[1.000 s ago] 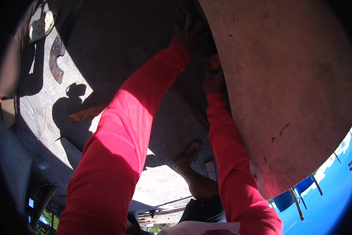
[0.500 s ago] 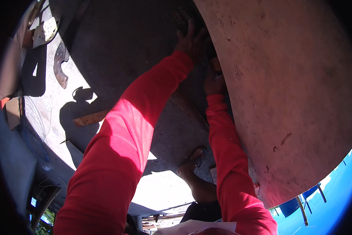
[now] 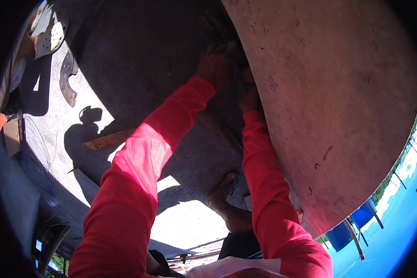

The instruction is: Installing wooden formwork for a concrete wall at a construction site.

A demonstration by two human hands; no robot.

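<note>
Both of my arms, in red sleeves, reach forward into deep shadow beside a large pale panel (image 3: 338, 102). My left hand (image 3: 215, 69) is low over the dark floor, close to the panel's left edge; its fingers are lost in the shade. My right hand (image 3: 250, 98) is nearer to me, tight against that same edge, and looks closed round something dark. A small brownish piece (image 3: 248, 75) shows just beyond it; its kind is unclear. Dark shapes (image 3: 217, 25) lie past my left hand, too dim to name.
A strip of wood (image 3: 108, 140) lies on the floor left of my left arm. Farther left are a curved flat plate (image 3: 68, 79), a coil of thin wire (image 3: 37, 143) and a perforated clog (image 3: 50, 39). A sandalled foot (image 3: 229, 183) is between my arms.
My left hand has drawn back toward me, and its spread fingers no longer show. My right hand stays at the panel's edge. The whole view has shifted slightly.
</note>
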